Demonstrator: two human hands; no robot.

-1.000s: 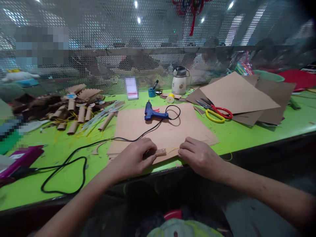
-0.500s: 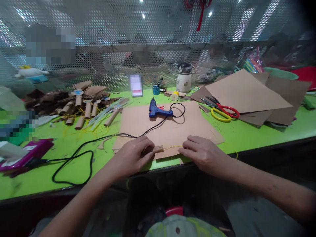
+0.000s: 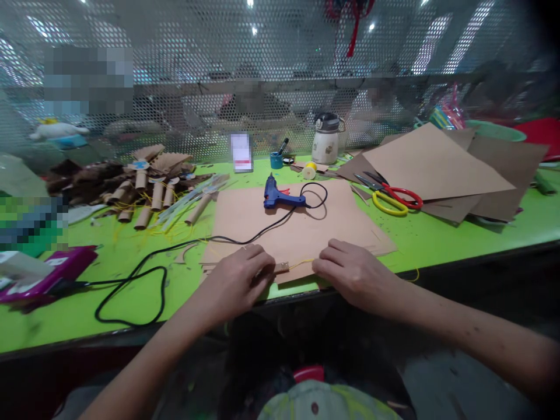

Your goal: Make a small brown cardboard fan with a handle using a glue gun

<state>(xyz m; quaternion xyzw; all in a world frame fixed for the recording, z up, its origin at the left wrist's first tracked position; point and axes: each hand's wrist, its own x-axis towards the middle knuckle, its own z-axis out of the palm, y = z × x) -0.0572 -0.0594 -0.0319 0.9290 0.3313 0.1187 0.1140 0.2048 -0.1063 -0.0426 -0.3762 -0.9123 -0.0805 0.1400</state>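
Note:
Between thumb and fingers, my left hand (image 3: 238, 277) grips a narrow brown paper strip (image 3: 282, 267); its far end sticks out to the right and looks shiny. A yellow string (image 3: 301, 262) runs from that end to my right hand (image 3: 350, 271), whose fingers pinch it. Both hands rest low at the front edge of a stack of brown paper sheets (image 3: 284, 233). On the stack, beyond the hands, lies a blue glue gun (image 3: 284, 198) with a black cord. Most of the strip is hidden inside my left hand.
Scissors with red and yellow handles (image 3: 396, 201) lie at right beside large brown sheets (image 3: 437, 169). Rolled paper tubes (image 3: 157, 195) with yellow strings are heaped at left. The glue gun's cord (image 3: 161, 251) loops over the green table (image 3: 196, 297). A thread spool (image 3: 310, 170) and bottle (image 3: 326, 140) stand behind.
My right hand has shifted slightly left toward my left hand, so the string between them is shorter. My left hand keeps its grip on the strip.

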